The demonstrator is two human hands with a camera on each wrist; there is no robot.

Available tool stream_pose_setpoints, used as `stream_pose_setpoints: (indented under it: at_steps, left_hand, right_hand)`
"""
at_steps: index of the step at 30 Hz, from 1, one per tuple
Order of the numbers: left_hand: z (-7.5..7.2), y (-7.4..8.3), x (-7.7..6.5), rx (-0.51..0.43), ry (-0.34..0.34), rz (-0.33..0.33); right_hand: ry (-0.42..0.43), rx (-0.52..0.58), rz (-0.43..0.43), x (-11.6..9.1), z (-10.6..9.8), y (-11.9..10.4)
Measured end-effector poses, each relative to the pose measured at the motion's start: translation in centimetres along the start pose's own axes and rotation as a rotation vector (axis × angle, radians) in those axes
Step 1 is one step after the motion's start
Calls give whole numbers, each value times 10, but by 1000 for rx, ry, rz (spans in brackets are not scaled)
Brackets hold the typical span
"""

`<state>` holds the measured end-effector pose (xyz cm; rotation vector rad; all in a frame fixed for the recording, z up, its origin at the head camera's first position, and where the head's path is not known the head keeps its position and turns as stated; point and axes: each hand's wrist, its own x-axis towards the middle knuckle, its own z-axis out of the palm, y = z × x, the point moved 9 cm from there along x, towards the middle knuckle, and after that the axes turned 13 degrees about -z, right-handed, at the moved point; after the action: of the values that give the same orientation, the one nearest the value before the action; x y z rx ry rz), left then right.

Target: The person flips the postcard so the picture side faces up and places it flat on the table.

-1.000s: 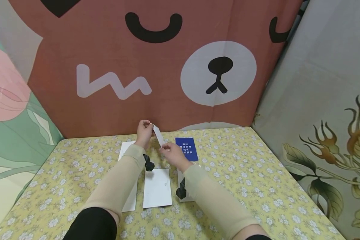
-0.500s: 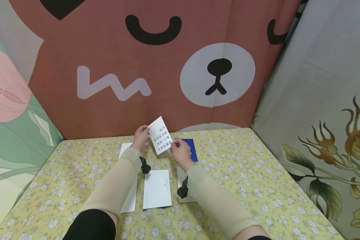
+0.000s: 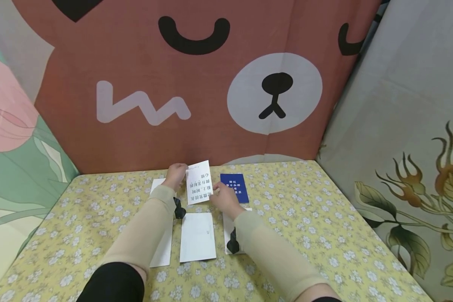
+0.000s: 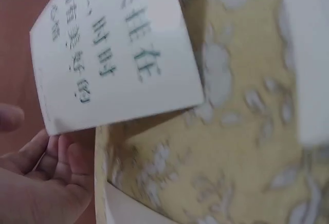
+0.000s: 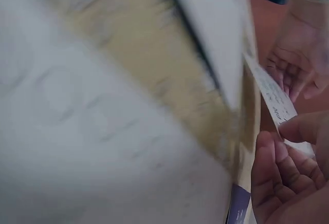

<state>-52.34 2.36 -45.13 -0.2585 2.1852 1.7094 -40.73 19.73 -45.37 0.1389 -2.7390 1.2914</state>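
A white card (image 3: pixel 199 183) printed with dark Chinese characters is held up above the far middle of the table, its print turned sideways to upside down from the head view. My right hand (image 3: pixel 225 198) pinches its near right corner; in the right wrist view the thumb (image 5: pixel 295 127) lies on it with fingers below. My left hand (image 3: pixel 175 176) is at the opposite side. In the left wrist view its loosely bent fingers (image 4: pixel 61 154) reach behind a corner, the thumb apart from the card.
Below the raised card a blank-looking white card (image 3: pixel 197 237) lies on the yellow flowered cloth (image 3: pixel 305 239). White cards lie left (image 3: pixel 162 251) and right (image 3: pixel 228 226), partly under the arms. A blue card (image 3: pixel 235 184) with white characters lies behind the right hand. A bear-print curtain (image 3: pixel 154 147) borders the back.
The card was nearly edge-on, then turned its printed face toward the head camera, and now has straightened and lowered. The left hand moved slightly left and down; the right hand uncovered more of the blue card.
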Motion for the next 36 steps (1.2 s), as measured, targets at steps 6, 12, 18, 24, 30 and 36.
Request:
stream_pose_setpoints:
  at_steps: [6,12,18,24,30,36]
  left_hand:
    - [1,-7,9,63,-14,-43]
    - [4,-11,9,145,-33,-72]
    - [5,-10,6,321,4,-45]
    - [2,-10,6,484,57,-52]
    - [3,-12,7,505,48,-80]
    - [6,-15,8,517,42,-91]
  right_hand:
    - [-82,-99,-63,-3,8,-8]
    - [-155,-166,-72,-4,12,-8]
    - [-196,-174,-82,-4,16,-8]
    - [-223,-212,-89,-1,17,-8]
    - [-241,-251,-84,1,21,-6]
    - [-264,-286,-94,1,25,-6]
